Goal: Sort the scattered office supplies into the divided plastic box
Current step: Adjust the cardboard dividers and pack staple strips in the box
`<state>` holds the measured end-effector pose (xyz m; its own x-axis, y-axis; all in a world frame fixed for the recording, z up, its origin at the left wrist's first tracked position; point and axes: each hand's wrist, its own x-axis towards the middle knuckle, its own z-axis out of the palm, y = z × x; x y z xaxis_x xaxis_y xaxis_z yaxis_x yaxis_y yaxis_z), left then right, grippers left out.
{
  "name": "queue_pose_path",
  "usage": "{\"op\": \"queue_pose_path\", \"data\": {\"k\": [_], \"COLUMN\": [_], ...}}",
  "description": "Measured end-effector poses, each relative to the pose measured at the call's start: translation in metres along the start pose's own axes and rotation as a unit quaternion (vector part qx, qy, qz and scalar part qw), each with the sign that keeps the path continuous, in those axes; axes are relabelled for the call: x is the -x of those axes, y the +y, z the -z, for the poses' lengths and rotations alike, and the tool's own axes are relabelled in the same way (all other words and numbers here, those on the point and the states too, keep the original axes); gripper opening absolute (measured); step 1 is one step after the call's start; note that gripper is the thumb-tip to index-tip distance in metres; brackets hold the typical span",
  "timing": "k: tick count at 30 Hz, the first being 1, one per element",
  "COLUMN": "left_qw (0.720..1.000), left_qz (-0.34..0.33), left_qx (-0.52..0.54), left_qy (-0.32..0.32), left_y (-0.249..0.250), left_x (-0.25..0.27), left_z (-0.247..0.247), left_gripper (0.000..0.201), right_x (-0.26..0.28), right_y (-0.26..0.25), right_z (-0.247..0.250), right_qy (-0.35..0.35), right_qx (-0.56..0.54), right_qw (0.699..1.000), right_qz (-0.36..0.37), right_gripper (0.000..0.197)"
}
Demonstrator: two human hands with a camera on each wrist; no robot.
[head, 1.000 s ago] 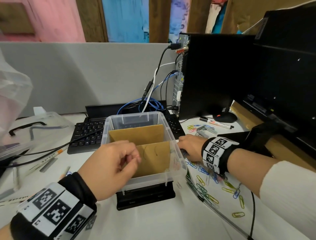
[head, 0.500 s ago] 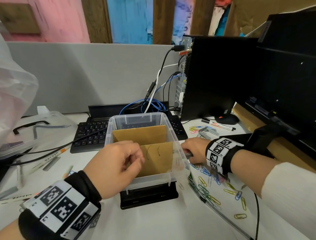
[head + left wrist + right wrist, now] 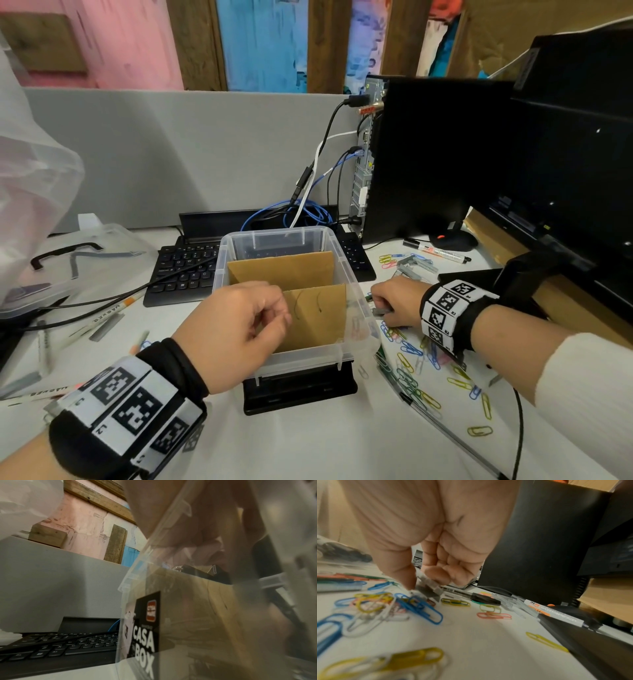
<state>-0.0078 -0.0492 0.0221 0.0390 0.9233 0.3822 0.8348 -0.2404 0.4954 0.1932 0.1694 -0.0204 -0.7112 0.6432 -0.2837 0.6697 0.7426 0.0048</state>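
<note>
The right hand (image 3: 436,566) had its grip pinched on a strip of staples (image 3: 429,586) at the table, just right of the divided box (image 3: 356,308). The left hand (image 3: 236,329) hovered over the box's near-left compartment, fingers curled; whether they held anything I could not tell.

Box label (image 3: 145,639): "CASA BOX". Black case (image 3: 214,570): "Lenovo".

Your left hand (image 3: 236,329) hides the plastic box's (image 3: 356,354) near-left compartment, whatever its curled fingers (image 3: 197,543) pinch too blurred to tell, your right hand (image 3: 399,301) covering most of a grey strip (image 3: 428,586), paper clips (image 3: 419,605) smeared near the table's right edge
</note>
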Motion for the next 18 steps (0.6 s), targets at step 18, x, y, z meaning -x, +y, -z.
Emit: {"op": "queue_pose_path", "data": {"k": [18], "left_qw": [1.000], "left_qz": [0.000], "left_qx": [0.017], "left_qy": [0.007], "left_y": [-0.001], "left_x": [0.001], "left_z": [-0.001], "left_gripper": [0.025], "right_x": [0.045], "right_y": [0.021], "right_z": [0.030], "right_qy": [0.260], "right_qx": [-0.322], "right_qw": [0.910], "right_qz": [-0.016], "right_gripper": [0.006]}}
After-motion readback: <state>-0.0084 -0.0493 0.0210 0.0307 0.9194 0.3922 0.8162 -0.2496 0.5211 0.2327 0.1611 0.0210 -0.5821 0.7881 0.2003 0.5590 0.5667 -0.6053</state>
